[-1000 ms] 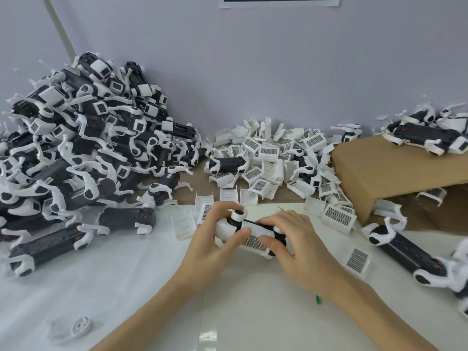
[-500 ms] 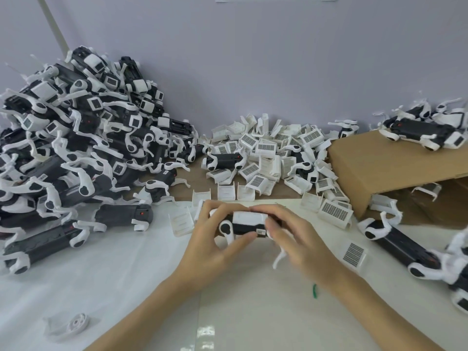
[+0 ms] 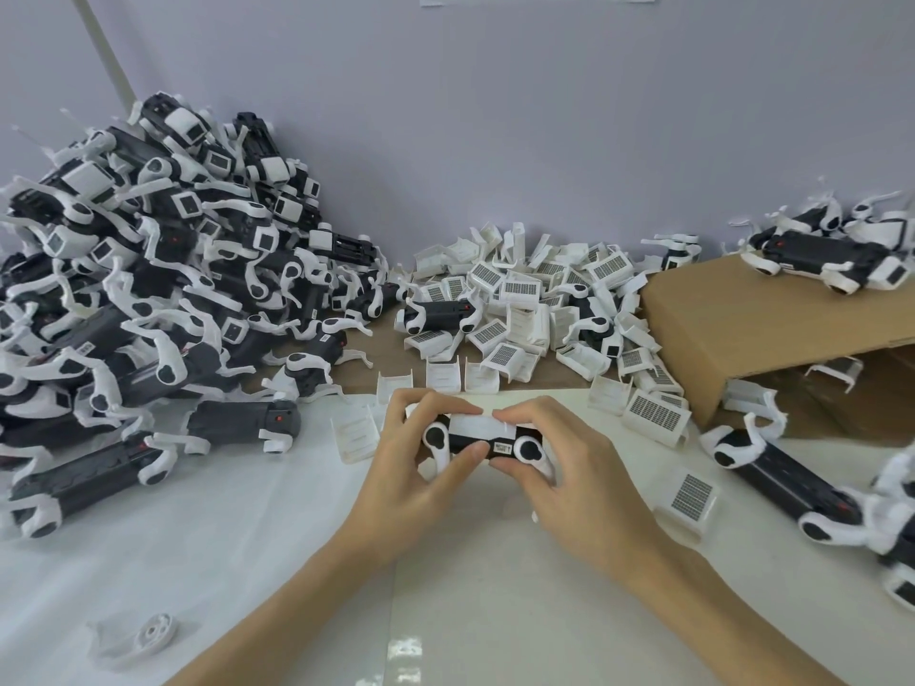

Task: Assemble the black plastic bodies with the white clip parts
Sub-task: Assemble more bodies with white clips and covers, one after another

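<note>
A black plastic body (image 3: 497, 445) is held above the white tabletop (image 3: 247, 537) at centre, gripped at both ends. The left hand (image 3: 413, 467) is curled round its left end, thumb laid against the front face. The right hand (image 3: 569, 467) is curled round its right end, fingertips pressed on the white clip part (image 3: 475, 428) seated across the top of the body. A large heap of black-and-white units (image 3: 148, 289) is stacked at the left against the wall. A pile of loose white clips (image 3: 525, 309) is spread behind the hands. A cardboard box (image 3: 742, 329) is placed at the right, with further units (image 3: 832, 255) resting on it.
</note>
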